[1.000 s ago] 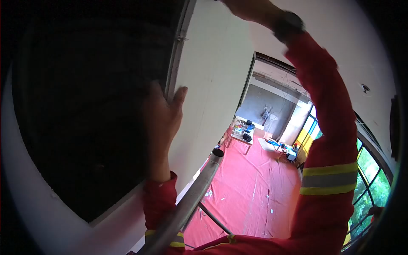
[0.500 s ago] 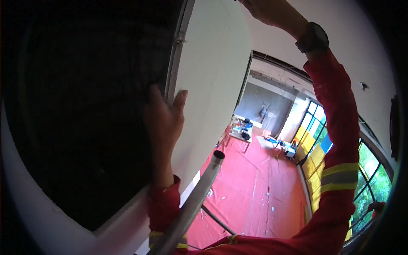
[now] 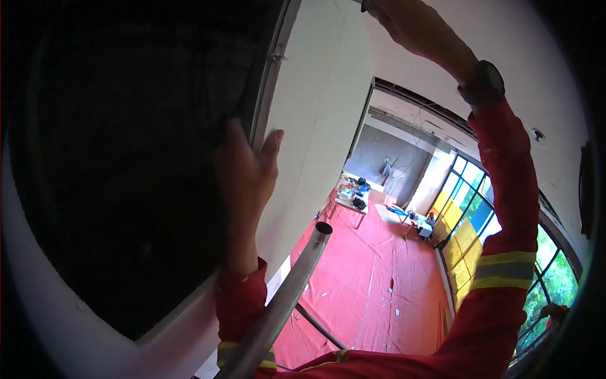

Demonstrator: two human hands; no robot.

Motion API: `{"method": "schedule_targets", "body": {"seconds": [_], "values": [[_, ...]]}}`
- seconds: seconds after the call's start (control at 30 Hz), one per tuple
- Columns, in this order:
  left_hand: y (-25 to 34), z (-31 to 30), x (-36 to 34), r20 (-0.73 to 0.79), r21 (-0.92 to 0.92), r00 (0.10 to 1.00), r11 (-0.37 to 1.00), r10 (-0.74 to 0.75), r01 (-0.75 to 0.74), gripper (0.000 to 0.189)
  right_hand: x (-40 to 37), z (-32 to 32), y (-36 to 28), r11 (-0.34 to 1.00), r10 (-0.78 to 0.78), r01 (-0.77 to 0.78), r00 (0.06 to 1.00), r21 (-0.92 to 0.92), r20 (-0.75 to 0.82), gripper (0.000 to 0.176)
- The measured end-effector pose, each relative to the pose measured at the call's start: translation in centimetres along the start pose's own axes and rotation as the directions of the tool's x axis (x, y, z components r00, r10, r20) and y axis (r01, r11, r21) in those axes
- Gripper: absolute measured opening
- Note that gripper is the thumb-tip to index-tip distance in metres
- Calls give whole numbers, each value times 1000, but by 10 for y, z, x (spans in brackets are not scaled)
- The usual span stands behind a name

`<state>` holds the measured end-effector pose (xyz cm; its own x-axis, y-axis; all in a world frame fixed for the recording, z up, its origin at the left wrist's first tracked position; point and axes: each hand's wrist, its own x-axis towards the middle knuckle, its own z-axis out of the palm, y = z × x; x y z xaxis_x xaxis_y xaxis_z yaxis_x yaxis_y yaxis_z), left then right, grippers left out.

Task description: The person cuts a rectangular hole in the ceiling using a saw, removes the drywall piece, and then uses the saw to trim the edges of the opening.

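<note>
My left hand (image 3: 249, 167) is at the edge of a pale board (image 3: 309, 95), beside a metal frame strip (image 3: 273, 69) that borders a dark opening (image 3: 139, 158). Its thumb lies against the board and its other fingers reach into the shadow, spread from the thumb. High at the top of the view, my right hand (image 3: 398, 19) is closed around a small dark object (image 3: 366, 6), only partly visible by the ceiling. A watch is on that wrist.
A metal pole (image 3: 284, 290) rises in front of me. Far below, red sheeting (image 3: 353, 278) covers the floor, with two cluttered tables (image 3: 353, 205) beyond. Windows (image 3: 549, 271) line the right side. Part of another person's hand (image 3: 554, 311) shows at the lower right.
My right hand has shifted slightly right and down, showing more of the dark object. My left hand stays at the board's edge, while the view has turned slightly.
</note>
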<state>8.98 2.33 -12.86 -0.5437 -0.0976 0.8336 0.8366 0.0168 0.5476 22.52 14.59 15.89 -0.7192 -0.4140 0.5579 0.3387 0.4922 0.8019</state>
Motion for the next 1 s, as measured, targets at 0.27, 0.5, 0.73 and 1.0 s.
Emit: {"method": "schedule_targets", "body": {"seconds": [0.27, 0.5, 0.73, 1.0], "values": [[-2, 3, -4, -33, 29, 999, 1000, 9, -8, 55, -3, -4, -1, 999, 50, -50, 998, 13, 45, 26], [-4, 1, -5, -57, -99, 998, 995, 19, -25, 47, 18, 4, -12, 987, 18, -17, 1000, 161, -8, 27], [0, 1, -4, -45, -66, 999, 998, 16, -19, 46, 32, -1, -23, 997, 73, -73, 996, -11, 52, 27], [-4, 4, -4, -83, 35, 992, 995, 91, -88, 50, 10, -16, -12, 990, 142, -140, 985, -30, 97, 24]]}}
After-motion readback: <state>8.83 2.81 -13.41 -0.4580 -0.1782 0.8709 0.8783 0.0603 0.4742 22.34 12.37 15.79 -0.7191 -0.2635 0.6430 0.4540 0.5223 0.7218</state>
